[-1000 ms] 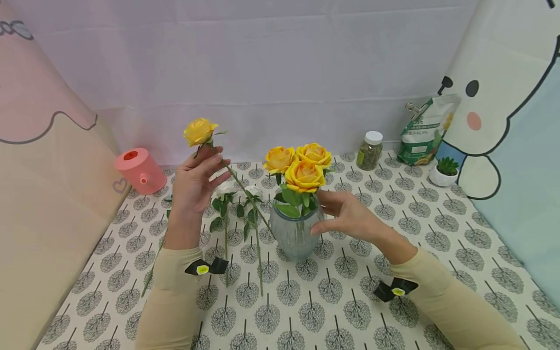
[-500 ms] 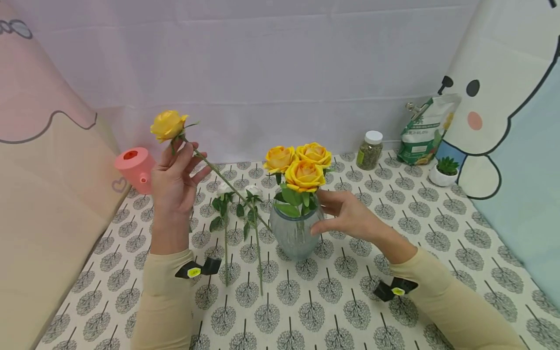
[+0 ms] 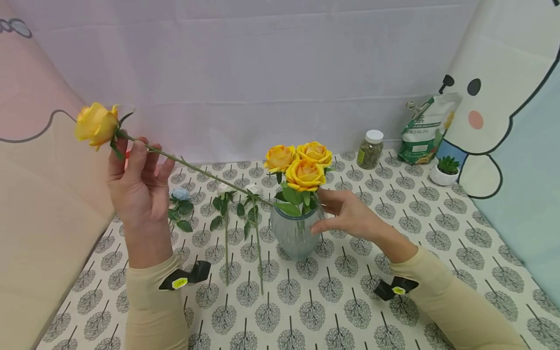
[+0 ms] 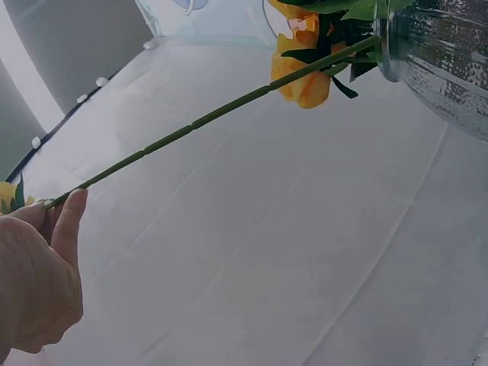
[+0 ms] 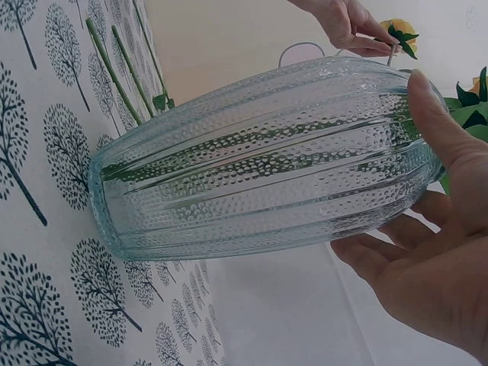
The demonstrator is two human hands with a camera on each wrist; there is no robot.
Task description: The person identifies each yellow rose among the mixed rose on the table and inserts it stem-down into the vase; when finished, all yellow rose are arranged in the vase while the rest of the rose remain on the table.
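The left hand (image 3: 139, 187) is pinching the long stem of a yellow rose (image 3: 95, 126) just under its bloom, holding it slanted high to the left so that the far end of the stem is reaching the mouth of the glass vase (image 3: 295, 233). The right hand (image 3: 350, 216) is resting with relaxed fingers against the vase's side, likely steadying it on the worktop (image 3: 350, 301) while three yellow roses (image 3: 302, 165) are standing in it. White roses (image 3: 238, 204) are lying flat beside the vase, within easy reach.
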